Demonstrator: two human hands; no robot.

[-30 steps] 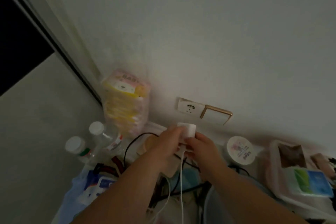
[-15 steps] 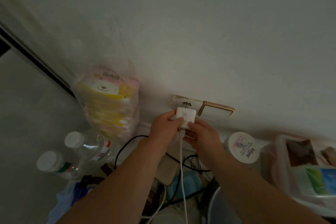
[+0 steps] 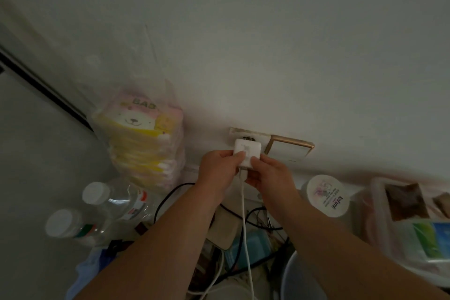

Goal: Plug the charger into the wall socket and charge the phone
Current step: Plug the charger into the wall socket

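White charger (image 3: 247,152) held up against the wall socket (image 3: 246,134), its top edge overlapping the lower part of the plate; whether the pins are fully seated cannot be told. Left hand (image 3: 219,165) closed on the charger's left side, thumb lying across the front face. Right hand (image 3: 267,175) closed on the right side and lower corner, thumb pressed to the front. White cable (image 3: 244,214) hanging straight down from the charger's underside, passing between the two forearms and running out at the bottom edge. No phone recognisable in the dim clutter below.

Just right of the socket, a switch plate (image 3: 289,151) with a gold rim, touching the socket plate at its left edge. Left of the socket, against the wall, a stacked pack of baby tissues (image 3: 141,139) in clear plastic wrap, pink and yellow with a bear face. Below that, toward the lower left, two clear bottles (image 3: 114,202) with white caps, side by side. Right of the hands, a round tub (image 3: 326,196) with a white printed lid. Farther right, a clear plastic box (image 3: 379,214) with packets inside. Beneath the forearms, a tangle of black cords (image 3: 175,190) over mixed items too dark to make out.
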